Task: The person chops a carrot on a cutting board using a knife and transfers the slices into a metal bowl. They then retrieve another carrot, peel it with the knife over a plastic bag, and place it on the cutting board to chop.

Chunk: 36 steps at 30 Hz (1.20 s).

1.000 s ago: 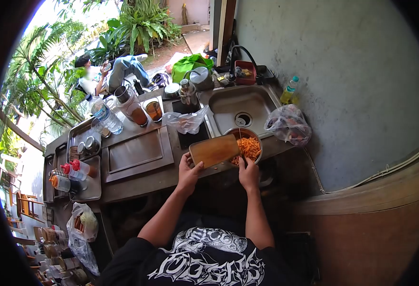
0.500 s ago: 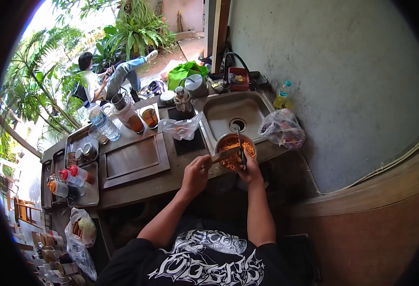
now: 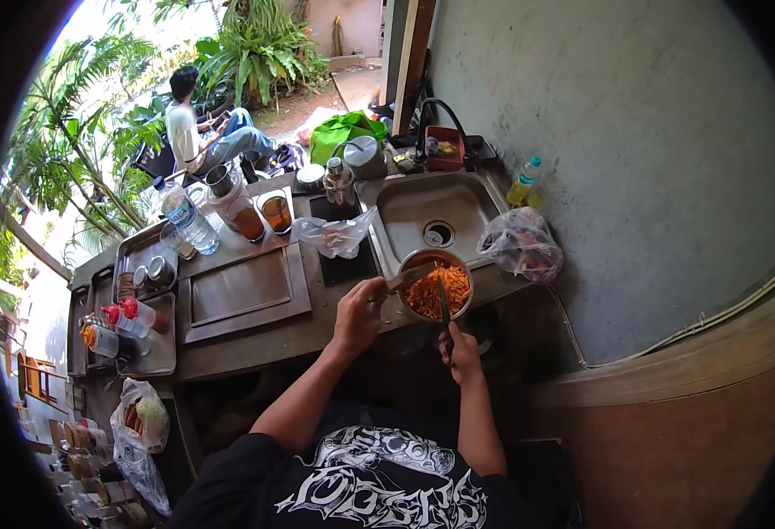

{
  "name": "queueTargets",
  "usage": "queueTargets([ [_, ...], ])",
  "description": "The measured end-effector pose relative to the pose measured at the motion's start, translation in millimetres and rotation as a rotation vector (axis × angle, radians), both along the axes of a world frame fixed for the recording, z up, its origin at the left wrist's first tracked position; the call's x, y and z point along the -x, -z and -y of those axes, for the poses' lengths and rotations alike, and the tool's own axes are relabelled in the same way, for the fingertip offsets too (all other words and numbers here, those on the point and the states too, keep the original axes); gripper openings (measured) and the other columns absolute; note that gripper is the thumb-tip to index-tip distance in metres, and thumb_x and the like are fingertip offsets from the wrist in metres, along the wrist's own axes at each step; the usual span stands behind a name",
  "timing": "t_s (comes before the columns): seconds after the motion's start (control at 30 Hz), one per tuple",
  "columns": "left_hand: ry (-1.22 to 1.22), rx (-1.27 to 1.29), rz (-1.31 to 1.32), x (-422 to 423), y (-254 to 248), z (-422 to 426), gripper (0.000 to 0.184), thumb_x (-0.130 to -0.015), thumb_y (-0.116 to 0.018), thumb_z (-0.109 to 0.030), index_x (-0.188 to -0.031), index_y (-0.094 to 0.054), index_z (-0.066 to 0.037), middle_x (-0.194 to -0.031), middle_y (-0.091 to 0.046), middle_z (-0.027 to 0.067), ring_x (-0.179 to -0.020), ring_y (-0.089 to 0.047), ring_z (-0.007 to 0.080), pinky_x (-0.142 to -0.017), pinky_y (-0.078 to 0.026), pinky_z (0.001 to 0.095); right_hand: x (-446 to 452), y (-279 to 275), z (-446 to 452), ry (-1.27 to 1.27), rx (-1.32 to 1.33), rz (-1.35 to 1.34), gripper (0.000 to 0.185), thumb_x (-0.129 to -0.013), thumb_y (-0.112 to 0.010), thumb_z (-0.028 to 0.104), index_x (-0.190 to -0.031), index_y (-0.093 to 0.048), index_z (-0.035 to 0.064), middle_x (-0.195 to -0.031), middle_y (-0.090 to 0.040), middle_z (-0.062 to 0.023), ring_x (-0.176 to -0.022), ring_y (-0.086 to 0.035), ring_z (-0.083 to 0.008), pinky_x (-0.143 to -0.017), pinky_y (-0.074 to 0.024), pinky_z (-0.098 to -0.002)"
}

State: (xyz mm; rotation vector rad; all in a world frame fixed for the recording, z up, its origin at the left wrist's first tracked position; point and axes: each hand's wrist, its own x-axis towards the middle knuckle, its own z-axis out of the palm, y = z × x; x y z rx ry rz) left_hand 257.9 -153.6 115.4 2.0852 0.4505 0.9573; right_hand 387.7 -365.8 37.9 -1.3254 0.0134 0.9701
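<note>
A round metal bowl full of shredded orange food stands at the counter's front edge, below the sink. My left hand is closed on a wooden board, seen nearly edge-on, whose far end is over the bowl's left side. In my right hand is a knife with a dark handle, its blade pointing away from me over the shreds. A few orange bits lie on the counter left of the bowl.
Behind the bowl is a metal sink. A plastic bag sits right of it, another to its left. Two glasses of brown drink, a water bottle and sauce bottles stand further left. A person sits outside.
The board has turned from flat to nearly edge-on and moved left over the bowl. My right hand has come down towards me with the knife. The seated person sits more upright.
</note>
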Motion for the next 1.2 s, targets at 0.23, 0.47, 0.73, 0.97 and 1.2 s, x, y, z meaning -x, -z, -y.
queueTargets([
  [0.23,0.04,-0.028,-0.046,-3.2,-4.3,4.4,0.018,-0.091,-0.067,0.001,-0.109,-0.068,-0.003,-0.098,-0.071,0.0161,-0.091,-0.071,0.0359,-0.077,-0.056,0.04,8.8,-17.4,-2.6,0.209,0.294,0.954,0.035,-0.102,-0.062,0.032,-0.096,-0.067,-0.0012,-0.069,-0.062,-0.0081,-0.062,-0.061,-0.0175,-0.058,-0.0476,-0.0343],
  [0.47,0.036,0.06,-0.039,5.5,-12.8,8.1,0.024,-0.091,-0.064,0.001,-0.114,-0.069,-0.005,-0.102,-0.071,0.0159,-0.093,-0.07,0.0363,-0.078,-0.056,0.0395,3.8,-5.4,-20.1,0.061,0.472,1.202,0.033,-0.1,-0.06,0.025,-0.116,-0.068,-0.0034,-0.098,-0.071,-0.024,-0.095,-0.068,-0.0435,-0.082,-0.0526,-0.0498],
  [0.73,-0.161,0.439,0.048,49.0,16.2,-2.2,0.031,-0.092,-0.066,0.004,-0.123,-0.065,0.0,-0.107,-0.073,0.0098,-0.099,-0.07,0.0194,-0.086,-0.055,0.0341,11.1,-20.9,-21.2,0.12,0.402,0.955,0.032,-0.102,-0.058,0.026,-0.107,-0.065,-0.0055,-0.091,-0.07,-0.0232,-0.093,-0.068,-0.0423,-0.077,-0.0503,-0.0473],
  [0.97,-0.33,1.004,0.281,141.9,41.9,-30.3,0.039,-0.099,-0.062,-0.004,-0.137,-0.056,-0.001,-0.119,-0.069,0.0046,-0.106,-0.067,0.0142,-0.089,-0.056,0.0283,59.9,-4.1,-51.0,-0.022,0.243,1.065,0.026,-0.096,-0.066,0.02,-0.106,-0.067,-0.0041,-0.094,-0.072,-0.0222,-0.092,-0.071,-0.0399,-0.08,-0.0549,-0.043],
  [1.2,-0.674,1.189,0.324,254.3,104.5,-38.3,0.036,-0.1,-0.059,-0.006,-0.136,-0.057,-0.006,-0.119,-0.069,0.0061,-0.104,-0.068,0.0179,-0.082,-0.057,0.0333,120.3,15.2,-95.7,-0.504,0.159,0.921,0.023,-0.092,-0.069,0.019,-0.105,-0.068,-0.0002,-0.093,-0.071,-0.0224,-0.089,-0.07,-0.0413,-0.077,-0.0552,-0.0431],
])
